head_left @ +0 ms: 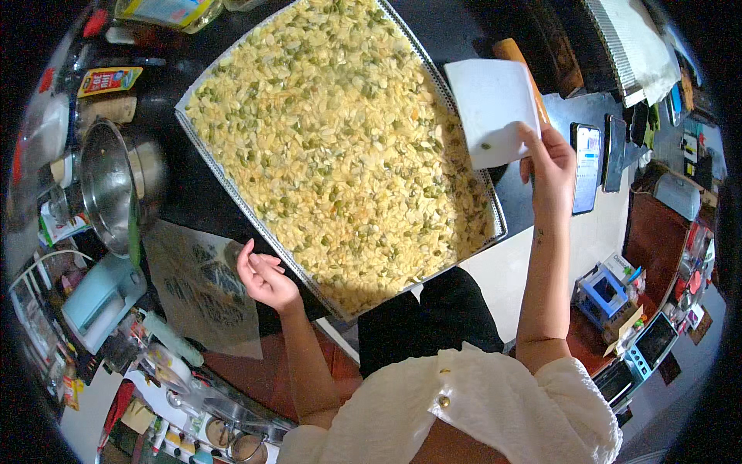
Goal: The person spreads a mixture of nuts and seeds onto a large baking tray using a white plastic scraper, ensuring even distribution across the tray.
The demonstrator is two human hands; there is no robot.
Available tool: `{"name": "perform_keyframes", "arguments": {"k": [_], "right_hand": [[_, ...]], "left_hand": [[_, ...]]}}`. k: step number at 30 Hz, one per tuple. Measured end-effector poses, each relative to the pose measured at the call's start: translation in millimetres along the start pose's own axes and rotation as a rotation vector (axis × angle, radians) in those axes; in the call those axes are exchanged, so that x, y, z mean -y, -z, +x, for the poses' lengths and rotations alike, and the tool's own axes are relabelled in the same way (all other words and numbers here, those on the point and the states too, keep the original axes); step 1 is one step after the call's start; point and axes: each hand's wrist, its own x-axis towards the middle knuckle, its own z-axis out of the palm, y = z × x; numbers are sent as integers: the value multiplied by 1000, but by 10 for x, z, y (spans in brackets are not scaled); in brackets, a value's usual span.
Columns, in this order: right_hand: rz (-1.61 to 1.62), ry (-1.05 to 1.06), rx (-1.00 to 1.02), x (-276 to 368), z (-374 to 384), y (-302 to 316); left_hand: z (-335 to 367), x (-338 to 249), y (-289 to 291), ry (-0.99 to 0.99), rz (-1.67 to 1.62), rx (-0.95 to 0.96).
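Observation:
A large shallow baking tray [420, 48] fills the middle, its long sides slanting down to the right. A layer of flaked almonds and green pumpkin seeds [332, 155] in a pale yellow mix covers it almost to the rim. Over the tray's right edge, my right hand [550, 166] pinches a flat white scraper [491, 108] by its lower right corner. One green seed clings to the scraper's face. Beside the tray's lower left edge is my left hand [267, 278], palm up with loosely bent fingers apart, holding nothing.
A metal mixing bowl [151, 170] stands left of the tray, with a light blue appliance [106, 300] nearer me. A translucent sheet [205, 290] lies near my left hand. Right of the scraper are a wooden rod [510, 51], a lit phone [587, 166] and a dark phone [614, 155].

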Motion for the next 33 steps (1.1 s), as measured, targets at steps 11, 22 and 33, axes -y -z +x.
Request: {"name": "perform_keyframes", "arguments": {"k": [11,22,33], "right_hand": [[-73,74,34,47,25,-166],[-203,29,93,-357,-222,255],[-154,-26,-53,-107,-411,398]], "left_hand": [[-23,7,11,9,8,13],[-5,-19,-12,17,-11,-5],[3,-26,-12,-2,22,12]]}}
